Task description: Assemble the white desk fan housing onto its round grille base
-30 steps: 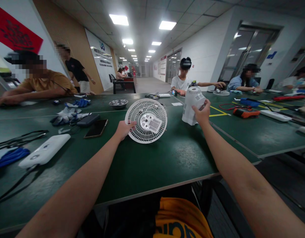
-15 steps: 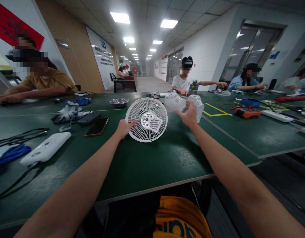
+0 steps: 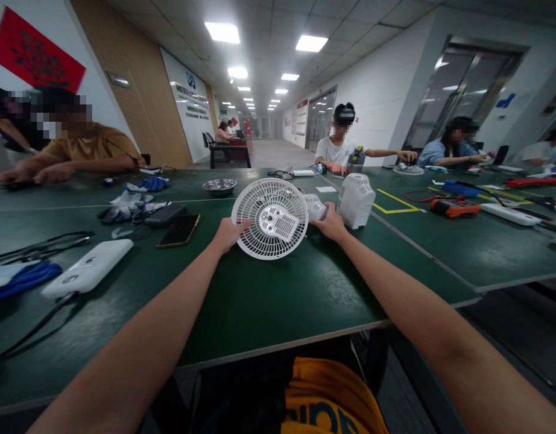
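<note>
My left hand (image 3: 230, 234) is closed on the left rim of a round white fan grille (image 3: 282, 224), its thumb over the slats. The grille is tilted up, with a slotted plate at its centre. To its right, my right hand (image 3: 331, 224) grips a white slotted plastic cover (image 3: 314, 207), partly behind the grille's right edge. Just beyond my right hand a larger white plastic housing (image 3: 357, 202) stands upright on the green table (image 3: 278, 307).
A metal bowl (image 3: 219, 186) sits behind the grille. On the left lie a phone (image 3: 180, 231), a white power bank (image 3: 88, 268) and gloves (image 3: 128, 206). An orange meter (image 3: 454, 207) is at the right. Other people sit around the tables.
My right hand has moved left and down with the slotted cover, bringing it against the grille's right side. The larger housing now stands apart from the cover. My left hand still holds the grille.
</note>
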